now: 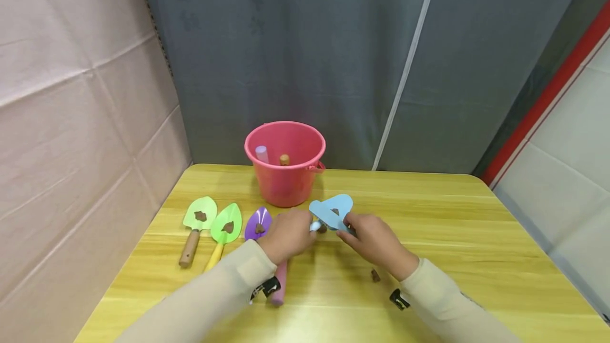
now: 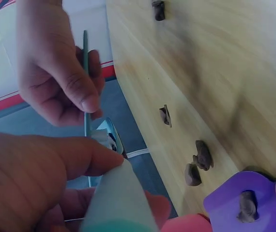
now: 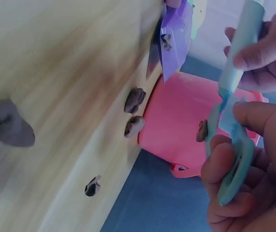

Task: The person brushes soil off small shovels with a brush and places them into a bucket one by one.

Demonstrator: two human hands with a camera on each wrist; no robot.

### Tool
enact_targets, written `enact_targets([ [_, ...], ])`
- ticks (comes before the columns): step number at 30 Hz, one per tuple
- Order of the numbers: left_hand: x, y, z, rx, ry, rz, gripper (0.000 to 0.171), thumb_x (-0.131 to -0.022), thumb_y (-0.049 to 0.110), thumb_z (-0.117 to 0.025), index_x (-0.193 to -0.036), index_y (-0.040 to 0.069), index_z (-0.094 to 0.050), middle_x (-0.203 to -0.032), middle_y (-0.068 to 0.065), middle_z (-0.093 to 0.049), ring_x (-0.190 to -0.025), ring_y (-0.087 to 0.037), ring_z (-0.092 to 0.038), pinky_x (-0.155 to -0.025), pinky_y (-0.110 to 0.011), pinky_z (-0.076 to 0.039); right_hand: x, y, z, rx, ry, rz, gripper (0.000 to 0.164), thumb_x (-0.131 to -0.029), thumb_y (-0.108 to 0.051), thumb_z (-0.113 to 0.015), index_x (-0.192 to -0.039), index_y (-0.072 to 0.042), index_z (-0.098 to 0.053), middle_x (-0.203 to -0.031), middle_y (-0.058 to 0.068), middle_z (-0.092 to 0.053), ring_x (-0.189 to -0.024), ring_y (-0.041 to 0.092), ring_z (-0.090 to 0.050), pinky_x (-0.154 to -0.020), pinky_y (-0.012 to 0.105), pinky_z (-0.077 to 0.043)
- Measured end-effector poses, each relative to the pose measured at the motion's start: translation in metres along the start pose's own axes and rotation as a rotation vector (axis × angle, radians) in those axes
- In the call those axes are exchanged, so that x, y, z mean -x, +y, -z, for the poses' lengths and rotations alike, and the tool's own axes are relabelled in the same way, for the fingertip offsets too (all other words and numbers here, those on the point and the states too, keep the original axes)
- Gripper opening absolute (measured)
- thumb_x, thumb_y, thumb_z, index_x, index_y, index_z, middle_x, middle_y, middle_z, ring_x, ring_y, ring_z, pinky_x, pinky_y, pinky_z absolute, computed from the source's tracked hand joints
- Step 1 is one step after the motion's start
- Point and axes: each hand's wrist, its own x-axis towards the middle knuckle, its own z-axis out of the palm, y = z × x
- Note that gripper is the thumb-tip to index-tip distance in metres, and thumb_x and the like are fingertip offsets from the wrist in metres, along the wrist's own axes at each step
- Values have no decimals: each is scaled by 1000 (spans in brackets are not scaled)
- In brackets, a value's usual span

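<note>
My left hand (image 1: 289, 234) grips the pale handle (image 3: 242, 48) of a light blue trowel (image 1: 344, 201), held above the table. A brown lump (image 3: 202, 131) clings to the blade's edge. Between thumb and fingers, my right hand (image 1: 374, 240) pinches a flat light blue piece (image 3: 237, 169), which crosses over the trowel's blade; its exact kind is unclear. Below the hands, brown lumps (image 2: 203, 154) lie on the wood. Beside my left hand is a purple trowel (image 1: 258, 221) with a brown lump on its blade and a pink handle (image 1: 280, 285).
A pink bucket (image 1: 286, 187) with two handle ends inside stands at the back. On the left lie a pale green trowel (image 1: 202, 206) and a bright green trowel (image 1: 233, 221), each bearing a brown lump. Another brown lump (image 1: 375, 275) lies near my right wrist.
</note>
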Motion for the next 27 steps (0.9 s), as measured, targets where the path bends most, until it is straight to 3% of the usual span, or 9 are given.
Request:
enact_targets([
  [10, -2, -2, 5, 23, -46, -4, 23, -85, 16, -69, -68, 14, -54, -62, 2, -47, -57, -16, -47, -48, -31, -40, 0, 6, -2, -11, -46, -61, 23, -90, -22, -74, -82, -14, -54, -63, -7, -46, -53, 8, -40, -49, 24, -35],
  [19, 0, -3, 5, 22, -28, -12, 23, -84, 14, -69, -67, 13, -53, -62, 0, -48, -56, -17, -46, -48, -32, -40, -1, 10, 1, -6, -59, -107, 25, -91, -23, -73, -81, -13, -53, -61, -5, -42, -53, 8, -38, -48, 24, -32],
  [27, 4, -11, 3, 24, -43, 2, 22, -84, 13, -68, -67, 13, -54, -62, 1, -48, -57, -16, -46, -49, -30, -40, 2, 31, 2, 0, -16, -158, 22, -93, -22, -71, -85, -10, -55, -59, -4, -43, -49, 8, -36, -46, 24, -30],
])
